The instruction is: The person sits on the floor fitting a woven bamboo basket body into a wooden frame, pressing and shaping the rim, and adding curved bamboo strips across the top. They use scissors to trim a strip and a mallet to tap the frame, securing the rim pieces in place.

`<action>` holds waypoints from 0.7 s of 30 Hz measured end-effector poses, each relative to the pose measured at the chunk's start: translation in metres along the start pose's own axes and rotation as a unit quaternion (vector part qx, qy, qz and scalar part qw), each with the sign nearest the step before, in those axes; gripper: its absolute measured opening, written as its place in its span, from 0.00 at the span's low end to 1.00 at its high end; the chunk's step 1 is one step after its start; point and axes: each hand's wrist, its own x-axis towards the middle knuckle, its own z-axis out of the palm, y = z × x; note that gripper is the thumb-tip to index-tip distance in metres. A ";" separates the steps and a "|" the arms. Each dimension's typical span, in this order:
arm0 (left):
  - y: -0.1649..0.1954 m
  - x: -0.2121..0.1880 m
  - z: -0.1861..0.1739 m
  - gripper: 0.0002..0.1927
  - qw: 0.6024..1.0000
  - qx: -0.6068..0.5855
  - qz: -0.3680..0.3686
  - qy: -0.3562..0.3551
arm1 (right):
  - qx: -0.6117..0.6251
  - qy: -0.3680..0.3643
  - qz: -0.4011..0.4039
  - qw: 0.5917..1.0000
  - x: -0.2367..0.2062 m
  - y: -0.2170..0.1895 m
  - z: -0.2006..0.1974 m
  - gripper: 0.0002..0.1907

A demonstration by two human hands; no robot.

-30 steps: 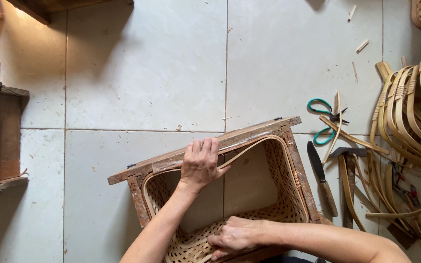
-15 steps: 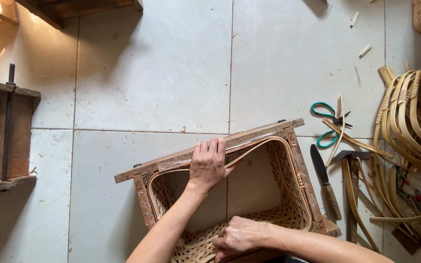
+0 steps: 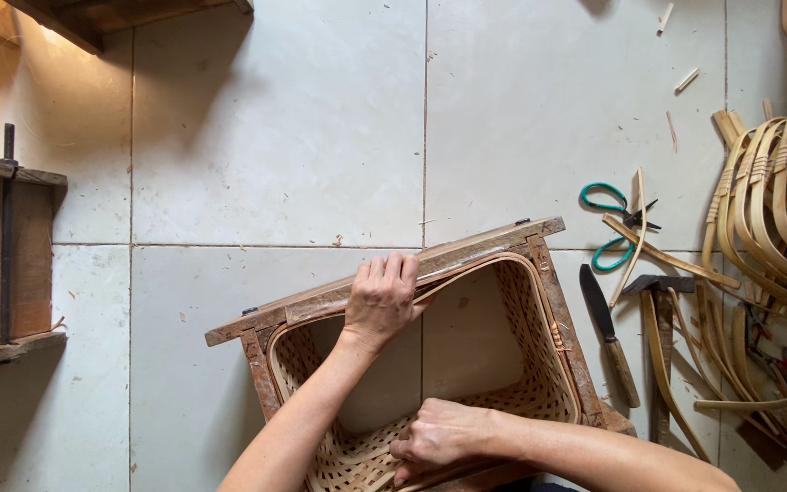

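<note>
Since the earlier frames the view has drifted a little, so the wooden frame (image 3: 430, 273) and the woven basket (image 3: 512, 401) inside it sit slightly further right and lower in the picture; both hands have stayed where they were.

Head view: the left hand (image 3: 381, 301) lies flat over the frame's far rail, fingers curled over its top edge and pressing the thin bamboo rim strip (image 3: 475, 269) just inside it. The strip's long axis follows that rail, running rightward from the fingers to the basket's far right corner. The right hand (image 3: 439, 437) is closed on the basket's near rim (whether it pinches a strip I cannot tell). The basket is an open, pale lattice; the frame is rough, dark wood. On the tiled floor (image 3: 275, 137) to the right lie green-handled scissors (image 3: 608, 228), a knife (image 3: 608, 333), a hammer (image 3: 653, 346) and curved bamboo splints (image 3: 767, 219).
</note>
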 end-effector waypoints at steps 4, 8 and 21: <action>-0.005 0.005 0.005 0.39 0.999 -0.009 0.034 -0.022 | -0.006 0.026 -0.001 1.000 0.000 -0.009 -0.005 0.30; -0.008 0.008 -0.001 0.39 0.999 -0.011 0.007 -0.033 | -0.011 0.003 0.025 1.000 -0.007 -0.023 -0.024 0.29; 0.136 -0.171 -0.059 0.15 0.887 -0.372 -0.207 -0.178 | -0.358 -0.203 0.126 0.902 -0.171 0.017 -0.075 0.09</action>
